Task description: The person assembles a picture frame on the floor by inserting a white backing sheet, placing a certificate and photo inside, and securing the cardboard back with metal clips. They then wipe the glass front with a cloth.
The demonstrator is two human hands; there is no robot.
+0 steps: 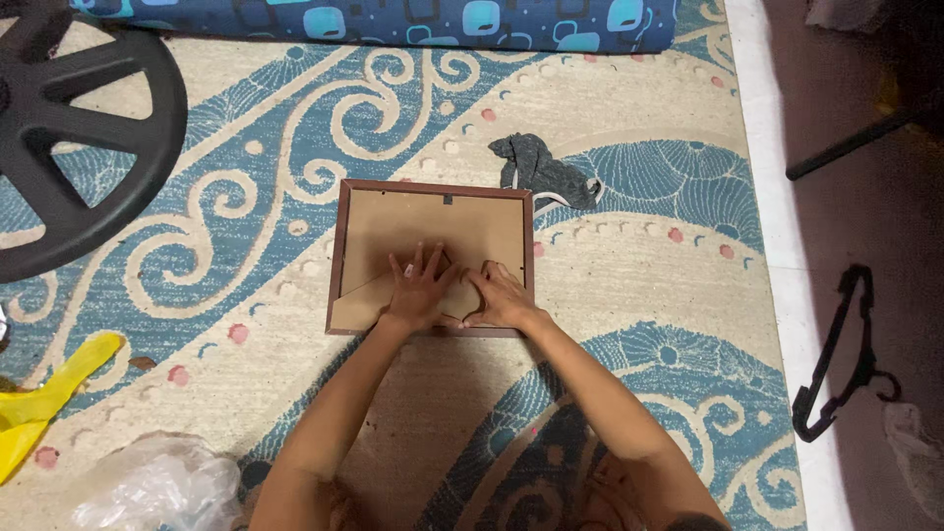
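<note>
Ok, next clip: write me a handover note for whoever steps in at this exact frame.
Left hand: flat, fingers spread, pressing on the cardboard backing of the picture frame.
Right hand: also pressing on the backing, beside the left.
Frame lies face down on the patterned rug; grey cloth just past its far right corner.
Done: backing sits inside the frame.
Left: whether it is fastened cannot be told.

- Rectangular wooden picture frame (337, 258): dark brown rim, tan cardboard back.
- Woven rug (295, 128): cream with blue swirls, pink dots.
- Crumpled cloth (541, 169): grey.
- Plastic wheel cover (69, 128): black.
- Plastic bag (39, 398): yellow.
- Plastic hanger (841, 359): black.
</note>
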